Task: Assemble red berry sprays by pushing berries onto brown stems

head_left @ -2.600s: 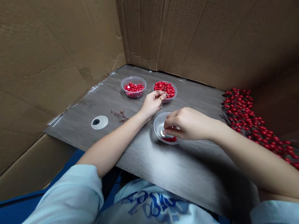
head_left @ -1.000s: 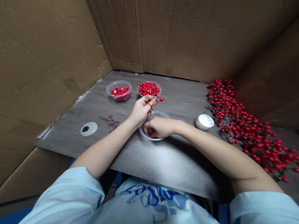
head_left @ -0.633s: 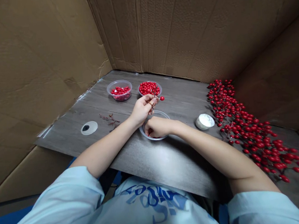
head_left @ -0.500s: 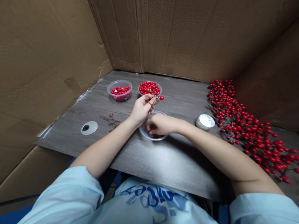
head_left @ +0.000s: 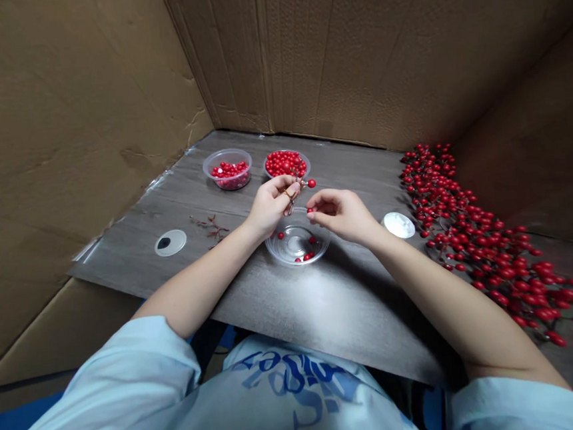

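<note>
My left hand (head_left: pixel 273 205) is closed on a thin brown artificial twig (head_left: pixel 290 202), with a red berry (head_left: pixel 312 183) at one of its tips. Just to the right, my right hand (head_left: pixel 344 213) pinches a single loose red berry (head_left: pixel 309 210) between thumb and fingertips. Below both hands stands a clear plastic bowl (head_left: pixel 325 248) holding several loose red berries (head_left: pixel 308 256). Behind the left hand, a second clear bowl (head_left: pixel 308 165) is full of red berries, and the twig's upper end overlaps it in view.
Another clear tub (head_left: pixel 207 169) of red berries stands at back left. Bare brown twigs (head_left: pixel 211 228) and a white disc with a dark spot (head_left: pixel 170 242) lie left. A small white-filled cup (head_left: pixel 398 225) and a long pile of berry branches (head_left: pixel 490 251) are right. Cardboard walls (head_left: pixel 302 53) enclose the table.
My right hand has risen out of the front bowl and moved right, now with a berry in its fingertips. The left hand keeps the twig in nearly the same place.
</note>
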The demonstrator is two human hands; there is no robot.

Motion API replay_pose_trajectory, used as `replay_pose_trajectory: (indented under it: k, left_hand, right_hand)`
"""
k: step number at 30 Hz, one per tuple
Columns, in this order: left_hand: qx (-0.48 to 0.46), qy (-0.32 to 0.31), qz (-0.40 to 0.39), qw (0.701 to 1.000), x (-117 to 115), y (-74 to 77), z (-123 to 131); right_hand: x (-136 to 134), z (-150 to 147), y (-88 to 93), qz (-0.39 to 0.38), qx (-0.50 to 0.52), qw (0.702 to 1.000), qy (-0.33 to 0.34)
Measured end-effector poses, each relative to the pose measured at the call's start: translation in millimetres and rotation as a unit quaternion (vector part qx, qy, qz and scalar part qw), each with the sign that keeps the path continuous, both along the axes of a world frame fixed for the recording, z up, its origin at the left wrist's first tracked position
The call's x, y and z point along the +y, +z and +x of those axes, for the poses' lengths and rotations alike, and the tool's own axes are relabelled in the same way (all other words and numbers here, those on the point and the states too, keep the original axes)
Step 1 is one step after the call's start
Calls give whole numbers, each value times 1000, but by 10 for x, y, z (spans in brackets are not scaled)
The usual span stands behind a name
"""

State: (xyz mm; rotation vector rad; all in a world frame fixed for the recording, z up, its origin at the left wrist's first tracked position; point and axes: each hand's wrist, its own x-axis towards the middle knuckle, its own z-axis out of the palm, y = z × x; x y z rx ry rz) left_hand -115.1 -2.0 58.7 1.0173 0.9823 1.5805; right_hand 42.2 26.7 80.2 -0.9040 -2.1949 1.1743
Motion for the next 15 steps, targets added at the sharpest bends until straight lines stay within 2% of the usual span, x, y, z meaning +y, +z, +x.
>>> replay_pose_trajectory:
  k: [3,7,15]
  left_hand:
    - [24,-3,-13,1000,-24,29,24]
    - [71,-40,0,997,-45,20,49]
    - [155,-67,3,986,-100,-8,57]
  right_hand:
    - [-17,127,-10,-2,78,993,-84]
    - [-41,266,-41,76,127,974,-171]
    - [-112,247,-98,82,157,970,-169]
